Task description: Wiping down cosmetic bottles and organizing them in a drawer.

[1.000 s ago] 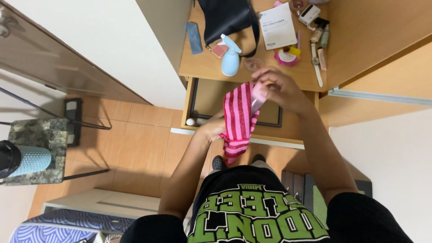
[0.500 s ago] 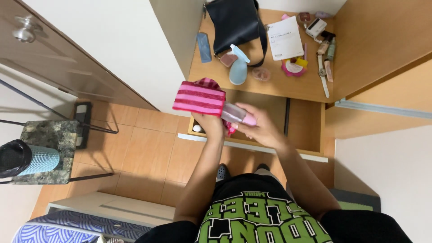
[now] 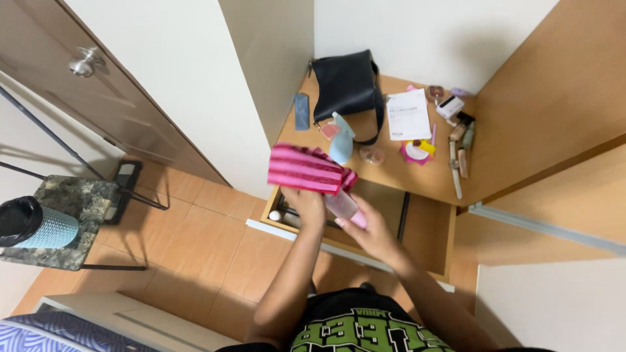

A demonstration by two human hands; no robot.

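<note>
A pink cloth with dark stripes point(image 3: 306, 170) is bunched over the front edge of a wooden desk point(image 3: 391, 176). My left hand point(image 3: 306, 205) grips its lower edge from below. My right hand point(image 3: 365, 228) is closed around a pale pink bottle point(image 3: 344, 206) whose top is tucked under the cloth. Both hands hover above an open desk drawer point(image 3: 417, 241).
On the desk lie a black shoulder bag point(image 3: 345, 85), a light blue spray bottle point(image 3: 340, 140), a white leaflet point(image 3: 408, 114), a blue case point(image 3: 301, 111) and several small cosmetics point(image 3: 456, 150). A stone-topped stool point(image 3: 65, 215) with a teal tumbler point(image 3: 36, 225) stands left, by a door point(image 3: 78, 98).
The cloth went from hanging down in front of me to being lifted and spread sideways at the desk edge. My right hand dropped lower with the pink bottle. The view tilted up.
</note>
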